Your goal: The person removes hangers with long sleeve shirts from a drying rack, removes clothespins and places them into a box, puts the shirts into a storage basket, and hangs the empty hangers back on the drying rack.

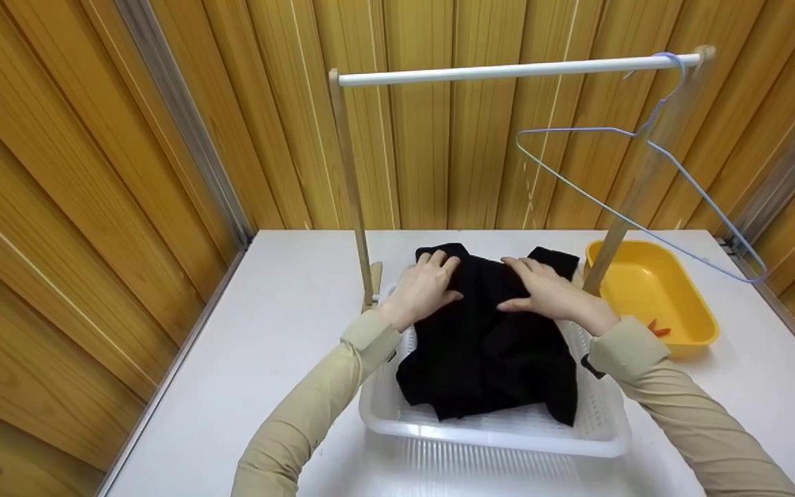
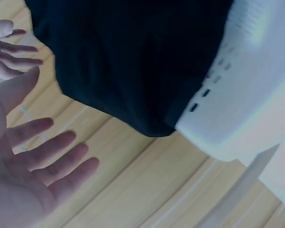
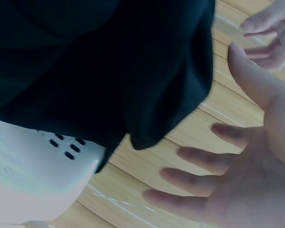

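A rumpled black garment (image 1: 487,352) lies in a white perforated plastic basket (image 1: 494,438), draping over its far side. Above the garment's far left part is my left hand (image 1: 421,286), and my right hand (image 1: 546,286) is opposite it on the right, both palms down with fingers spread. The left wrist view has the left hand (image 2: 33,175) beside the black cloth (image 2: 133,61) with a gap between them. Likewise, the right wrist view puts the right hand (image 3: 242,175) apart from the cloth (image 3: 166,71). Neither hand holds anything.
Behind the basket stands a rack with a white bar (image 1: 508,72) and wooden posts (image 1: 350,186). A bluish wire hanger (image 1: 601,129) hangs at the bar's right end. The yellow tub (image 1: 687,338) at right contains small red pieces (image 1: 658,328). Wood-patterned walls surround the white table (image 1: 287,310).
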`<action>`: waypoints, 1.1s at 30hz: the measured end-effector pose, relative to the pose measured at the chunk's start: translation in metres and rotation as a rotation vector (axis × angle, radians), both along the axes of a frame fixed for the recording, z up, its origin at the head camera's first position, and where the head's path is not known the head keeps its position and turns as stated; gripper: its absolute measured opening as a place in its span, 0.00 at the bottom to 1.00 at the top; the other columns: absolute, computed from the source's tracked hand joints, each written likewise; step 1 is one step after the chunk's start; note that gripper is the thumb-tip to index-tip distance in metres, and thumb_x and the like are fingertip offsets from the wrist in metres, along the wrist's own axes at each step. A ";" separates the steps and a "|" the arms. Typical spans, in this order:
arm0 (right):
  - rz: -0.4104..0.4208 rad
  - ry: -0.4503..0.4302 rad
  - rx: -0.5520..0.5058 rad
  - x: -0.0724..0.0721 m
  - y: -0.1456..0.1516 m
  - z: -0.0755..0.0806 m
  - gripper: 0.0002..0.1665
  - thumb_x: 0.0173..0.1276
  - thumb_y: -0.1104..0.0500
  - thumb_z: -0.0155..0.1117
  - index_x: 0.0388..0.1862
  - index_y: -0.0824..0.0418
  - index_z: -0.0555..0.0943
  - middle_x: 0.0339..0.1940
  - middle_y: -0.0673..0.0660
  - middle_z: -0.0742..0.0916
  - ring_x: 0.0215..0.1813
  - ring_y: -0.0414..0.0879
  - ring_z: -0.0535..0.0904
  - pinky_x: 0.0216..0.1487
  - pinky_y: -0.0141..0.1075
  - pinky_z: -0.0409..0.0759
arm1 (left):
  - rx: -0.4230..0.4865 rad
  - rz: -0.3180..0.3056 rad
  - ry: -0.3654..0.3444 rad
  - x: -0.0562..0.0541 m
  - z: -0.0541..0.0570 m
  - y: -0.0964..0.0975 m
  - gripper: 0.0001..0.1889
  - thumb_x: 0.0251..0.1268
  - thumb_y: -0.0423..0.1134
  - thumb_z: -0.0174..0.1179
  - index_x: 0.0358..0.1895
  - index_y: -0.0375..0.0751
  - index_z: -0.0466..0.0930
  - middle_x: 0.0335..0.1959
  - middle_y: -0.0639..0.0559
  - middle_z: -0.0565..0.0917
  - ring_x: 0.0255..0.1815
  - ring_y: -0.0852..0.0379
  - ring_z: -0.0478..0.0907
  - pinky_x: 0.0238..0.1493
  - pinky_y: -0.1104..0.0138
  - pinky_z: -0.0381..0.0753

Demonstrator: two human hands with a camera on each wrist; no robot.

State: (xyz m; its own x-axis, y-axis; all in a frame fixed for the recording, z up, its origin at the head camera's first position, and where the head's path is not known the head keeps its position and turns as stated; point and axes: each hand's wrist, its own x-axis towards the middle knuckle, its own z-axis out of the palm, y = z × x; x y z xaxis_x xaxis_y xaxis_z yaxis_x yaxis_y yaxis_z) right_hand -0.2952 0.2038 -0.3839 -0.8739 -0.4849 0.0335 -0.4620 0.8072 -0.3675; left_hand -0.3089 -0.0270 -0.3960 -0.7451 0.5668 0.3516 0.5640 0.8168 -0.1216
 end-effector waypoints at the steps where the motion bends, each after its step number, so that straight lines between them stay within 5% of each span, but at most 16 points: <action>1: -0.015 0.002 0.013 -0.002 -0.002 -0.002 0.50 0.58 0.41 0.62 0.69 0.65 0.53 0.62 0.75 0.60 0.61 0.72 0.53 0.52 0.64 0.55 | -0.017 0.023 -0.014 -0.003 -0.002 0.000 0.34 0.53 0.58 0.60 0.58 0.42 0.67 0.49 0.44 0.72 0.47 0.47 0.71 0.37 0.59 0.76; 7: -0.091 -0.011 0.078 -0.017 -0.011 -0.015 0.55 0.56 0.36 0.60 0.72 0.58 0.45 0.68 0.72 0.50 0.64 0.74 0.40 0.50 0.71 0.44 | -0.141 0.128 -0.120 -0.018 -0.012 0.008 0.48 0.49 0.68 0.54 0.70 0.48 0.48 0.67 0.41 0.55 0.62 0.40 0.56 0.52 0.46 0.64; 16: -0.143 0.026 0.131 -0.028 -0.016 -0.040 0.58 0.52 0.36 0.63 0.72 0.57 0.46 0.68 0.72 0.50 0.63 0.75 0.40 0.49 0.72 0.44 | -0.163 0.241 -0.246 -0.031 -0.031 0.015 0.50 0.48 0.72 0.48 0.72 0.54 0.38 0.70 0.42 0.46 0.65 0.39 0.49 0.53 0.39 0.56; 27: -0.121 0.119 0.170 -0.027 -0.018 -0.062 0.49 0.56 0.41 0.62 0.70 0.58 0.53 0.60 0.72 0.66 0.58 0.71 0.60 0.48 0.67 0.57 | -0.236 0.260 -0.305 -0.034 -0.049 0.018 0.44 0.55 0.67 0.46 0.72 0.54 0.39 0.68 0.43 0.53 0.64 0.40 0.52 0.55 0.45 0.59; 33: -0.091 0.230 0.176 -0.029 -0.019 -0.068 0.41 0.59 0.48 0.62 0.68 0.57 0.59 0.51 0.68 0.74 0.50 0.68 0.67 0.45 0.64 0.62 | -0.239 0.215 -0.223 -0.033 -0.053 0.018 0.38 0.59 0.58 0.53 0.70 0.50 0.51 0.59 0.42 0.66 0.55 0.43 0.65 0.52 0.50 0.65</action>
